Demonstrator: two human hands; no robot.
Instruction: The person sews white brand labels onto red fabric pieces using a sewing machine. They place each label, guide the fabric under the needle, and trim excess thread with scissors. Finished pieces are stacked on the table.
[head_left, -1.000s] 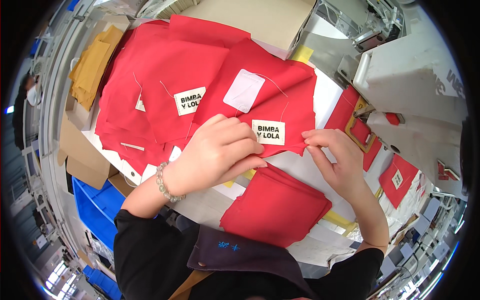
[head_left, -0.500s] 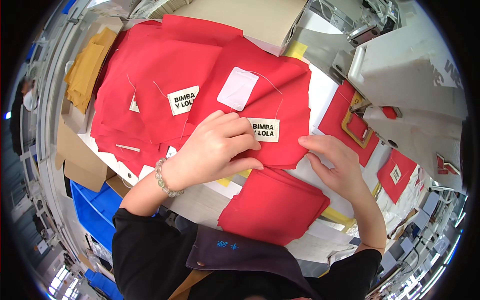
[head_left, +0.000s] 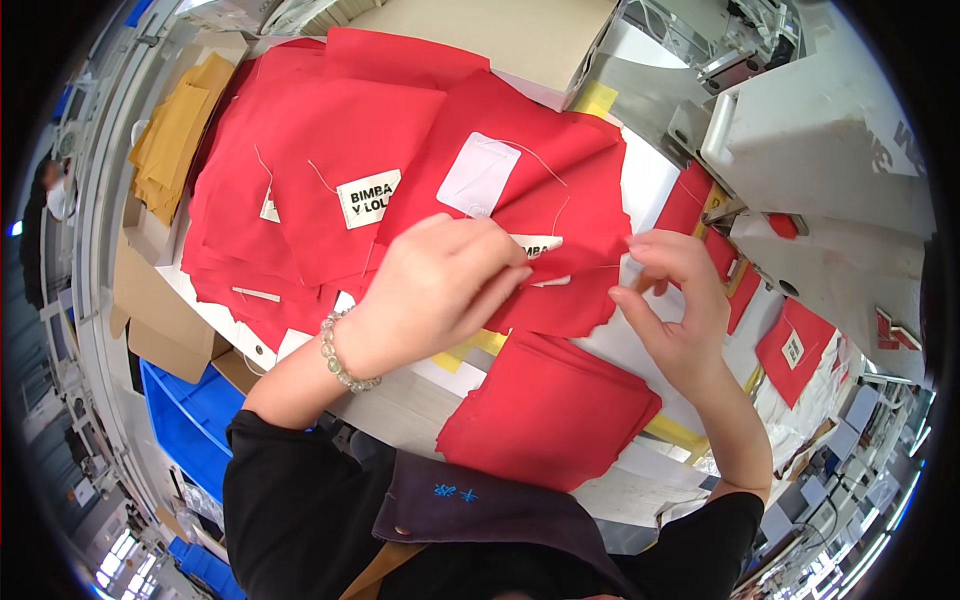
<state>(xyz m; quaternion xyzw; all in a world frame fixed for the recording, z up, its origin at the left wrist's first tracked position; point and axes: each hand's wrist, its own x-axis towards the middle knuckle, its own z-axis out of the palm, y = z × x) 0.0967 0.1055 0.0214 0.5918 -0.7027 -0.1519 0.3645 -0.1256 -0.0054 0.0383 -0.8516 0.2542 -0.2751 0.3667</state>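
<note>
Label (head_left: 538, 244) now partly behind red fold (head_left: 572, 258)

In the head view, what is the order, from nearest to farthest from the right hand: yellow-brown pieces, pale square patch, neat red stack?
From the right hand:
1. Neat red stack, lower left.
2. Pale square patch, upper left.
3. Yellow-brown pieces, far left.

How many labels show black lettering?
3: one label on the red pile, one label beside the left hand, one label on the red piece far right. Others may be hidden.
</note>
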